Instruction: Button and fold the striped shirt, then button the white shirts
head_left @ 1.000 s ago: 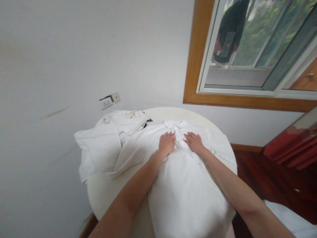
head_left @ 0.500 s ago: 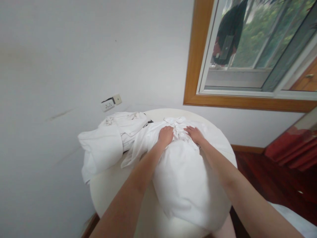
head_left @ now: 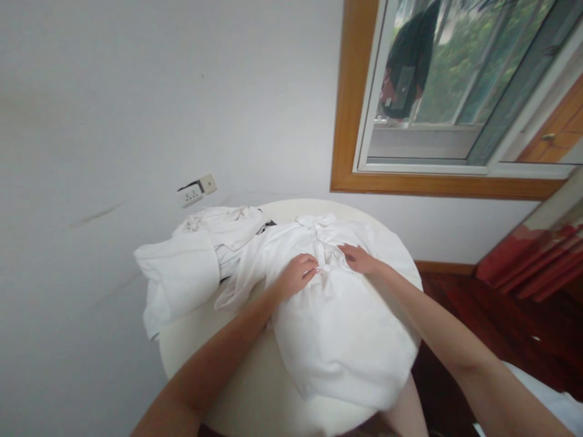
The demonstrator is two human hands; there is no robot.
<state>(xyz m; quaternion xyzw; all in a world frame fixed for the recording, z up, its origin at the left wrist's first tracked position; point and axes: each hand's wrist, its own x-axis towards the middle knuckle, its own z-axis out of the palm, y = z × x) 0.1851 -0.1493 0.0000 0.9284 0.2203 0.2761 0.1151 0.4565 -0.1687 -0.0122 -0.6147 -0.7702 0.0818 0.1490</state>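
Note:
A white garment (head_left: 341, 340), possibly a shirt, lies on the round off-white table (head_left: 255, 388). It is bunched and creased in the middle, with a sleeve-like part reaching left. Across the left side of the crease rests my left hand (head_left: 298, 275), its fingers laid loosely on the cloth and nothing plainly gripped. My right hand (head_left: 359, 258) touches the right side of the crease, fingers stretched out toward the middle. Part of each palm's underside is hidden. The garment's lower part hangs over the near table edge.
Beside the garment, a pile of white clothing (head_left: 186, 273) overhangs the table's left edge. A wall socket (head_left: 190, 195) sits behind it. A wood-framed window (head_left: 337, 121) is at the upper right, with a red curtain (head_left: 519, 267) below right. White fabric (head_left: 542, 394) shows at lower right.
My left hand has come nearer to me along the garment. My right hand has shifted slightly nearer too. The camera has turned a little to the right.

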